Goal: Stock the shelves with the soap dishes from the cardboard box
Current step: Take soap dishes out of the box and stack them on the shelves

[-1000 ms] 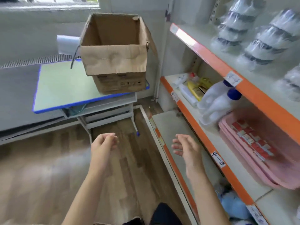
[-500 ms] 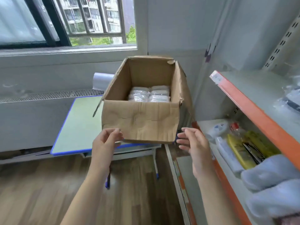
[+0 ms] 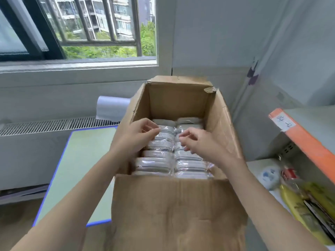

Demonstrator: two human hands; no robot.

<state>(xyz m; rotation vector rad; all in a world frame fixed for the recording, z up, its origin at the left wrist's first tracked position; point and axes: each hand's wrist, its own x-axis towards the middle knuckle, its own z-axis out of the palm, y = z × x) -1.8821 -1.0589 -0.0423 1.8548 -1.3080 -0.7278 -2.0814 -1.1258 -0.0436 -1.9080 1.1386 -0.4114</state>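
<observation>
Both forearms reach over the box's (image 3: 174,205) near wall. Left hand (image 3: 136,136) and right hand (image 3: 197,144) hover inside it, fingers loosely curled, just above the wrapped soap dishes (image 3: 157,162); any grip is unclear.

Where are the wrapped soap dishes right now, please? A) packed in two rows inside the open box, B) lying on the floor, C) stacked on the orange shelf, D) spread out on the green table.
A: the soap dishes sit in two rows inside the open box, with both hands reaching in over them, the left hand and the right hand.
</observation>
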